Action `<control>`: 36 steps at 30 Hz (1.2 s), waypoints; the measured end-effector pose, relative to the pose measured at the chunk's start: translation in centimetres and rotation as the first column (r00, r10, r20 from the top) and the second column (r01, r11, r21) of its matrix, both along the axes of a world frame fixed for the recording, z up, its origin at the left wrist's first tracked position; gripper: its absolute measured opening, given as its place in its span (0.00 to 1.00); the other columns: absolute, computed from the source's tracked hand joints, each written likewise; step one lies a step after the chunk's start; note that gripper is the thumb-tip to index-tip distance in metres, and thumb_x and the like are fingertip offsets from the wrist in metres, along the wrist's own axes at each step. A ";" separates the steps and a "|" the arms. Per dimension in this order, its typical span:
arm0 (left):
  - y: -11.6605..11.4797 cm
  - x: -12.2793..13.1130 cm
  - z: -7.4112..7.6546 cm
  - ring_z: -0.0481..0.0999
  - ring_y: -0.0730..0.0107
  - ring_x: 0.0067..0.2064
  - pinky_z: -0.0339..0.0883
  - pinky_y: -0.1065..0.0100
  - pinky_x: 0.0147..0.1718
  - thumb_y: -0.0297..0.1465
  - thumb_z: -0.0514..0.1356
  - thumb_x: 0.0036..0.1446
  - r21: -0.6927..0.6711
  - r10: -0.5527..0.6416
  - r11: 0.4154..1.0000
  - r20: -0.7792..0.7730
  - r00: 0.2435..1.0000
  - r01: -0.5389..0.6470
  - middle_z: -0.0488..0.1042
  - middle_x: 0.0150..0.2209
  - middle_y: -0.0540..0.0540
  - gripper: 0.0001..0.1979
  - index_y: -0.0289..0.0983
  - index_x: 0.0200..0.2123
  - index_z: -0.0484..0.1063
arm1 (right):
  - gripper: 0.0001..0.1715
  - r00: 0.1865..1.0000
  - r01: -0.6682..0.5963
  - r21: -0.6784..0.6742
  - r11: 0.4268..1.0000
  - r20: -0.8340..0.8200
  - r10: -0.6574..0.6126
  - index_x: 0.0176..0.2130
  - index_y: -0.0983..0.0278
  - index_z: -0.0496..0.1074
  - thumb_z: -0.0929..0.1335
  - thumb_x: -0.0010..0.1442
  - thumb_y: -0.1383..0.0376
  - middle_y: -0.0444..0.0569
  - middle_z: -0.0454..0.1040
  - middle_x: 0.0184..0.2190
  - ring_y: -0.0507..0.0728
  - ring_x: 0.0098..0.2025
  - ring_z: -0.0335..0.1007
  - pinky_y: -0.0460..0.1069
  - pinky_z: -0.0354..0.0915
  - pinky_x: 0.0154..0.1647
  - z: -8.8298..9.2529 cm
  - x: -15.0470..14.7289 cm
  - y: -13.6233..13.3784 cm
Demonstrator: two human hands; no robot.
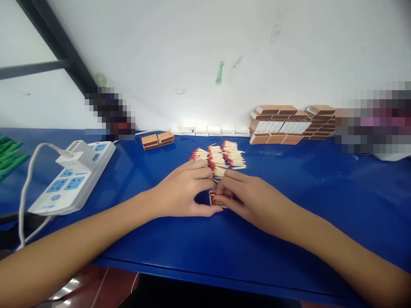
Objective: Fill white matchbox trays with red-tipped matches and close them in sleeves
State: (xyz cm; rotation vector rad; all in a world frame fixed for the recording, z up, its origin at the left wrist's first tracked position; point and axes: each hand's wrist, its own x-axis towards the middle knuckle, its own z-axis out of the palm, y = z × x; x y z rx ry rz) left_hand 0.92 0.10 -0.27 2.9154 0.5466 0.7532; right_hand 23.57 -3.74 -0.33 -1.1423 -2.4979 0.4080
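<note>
Just in front of me, a small matchbox tray (211,197) with red-tipped matches in it lies on the blue table, partly covered by my fingers. My left hand (184,188) curves around the tray's left side, its thumb at the near edge and its forefinger at the far edge. My right hand (239,192) reaches over the tray from the right, with thumb and fingers pinched together at the matches (218,200) inside. Right behind my hands are piles of loose matches (233,155), their red heads pointing left.
White matchbox trays (213,129) line the wall. Stacked brown matchboxes (278,139) stand at the back right, and a few matchboxes (150,142) lie back left. A power strip (69,188) with a white cable sits at left, near green sticks (11,156). The table's front edge (192,273) is close.
</note>
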 end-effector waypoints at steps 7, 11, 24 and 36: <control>0.0 -0.1 0.1 0.71 0.61 0.38 0.68 0.59 0.42 0.46 0.67 0.61 -0.016 0.035 0.999 -0.054 0.998 -0.036 0.74 0.32 0.46 0.18 0.34 0.35 0.78 | 0.11 0.996 -0.048 -0.028 0.998 0.072 0.050 0.36 0.61 0.73 0.67 0.73 0.62 0.47 0.76 0.38 0.54 0.35 0.72 0.49 0.64 0.34 0.8 0.6 0.0; 0.0 -0.2 0.0 0.73 0.60 0.39 0.68 0.58 0.44 0.45 0.68 0.60 -0.015 0.039 0.999 -0.036 0.999 -0.039 0.75 0.33 0.45 0.17 0.34 0.37 0.79 | 0.09 0.999 0.054 0.054 0.997 0.003 -0.054 0.37 0.61 0.73 0.67 0.71 0.62 0.46 0.74 0.33 0.54 0.33 0.69 0.49 0.60 0.32 0.9 1.6 0.9; -0.2 -0.2 -0.2 0.73 0.60 0.40 0.69 0.59 0.43 0.45 0.69 0.59 0.004 0.020 1.000 -0.013 1.000 -0.020 0.76 0.33 0.45 0.17 0.35 0.36 0.79 | 0.06 0.984 0.175 0.148 0.973 0.003 -0.178 0.40 0.62 0.74 0.69 0.69 0.62 0.50 0.74 0.40 0.56 0.37 0.71 0.51 0.63 0.36 -1.0 0.7 3.2; -0.1 -0.3 -0.3 0.73 0.60 0.40 0.69 0.58 0.44 0.45 0.69 0.59 0.004 0.025 1.000 -0.024 0.999 -0.025 0.76 0.33 0.45 0.17 0.36 0.36 0.79 | 0.10 0.976 0.157 0.126 0.980 0.130 -0.173 0.36 0.62 0.67 0.65 0.73 0.62 0.51 0.73 0.41 0.56 0.35 0.69 0.50 0.61 0.34 -0.8 0.7 3.7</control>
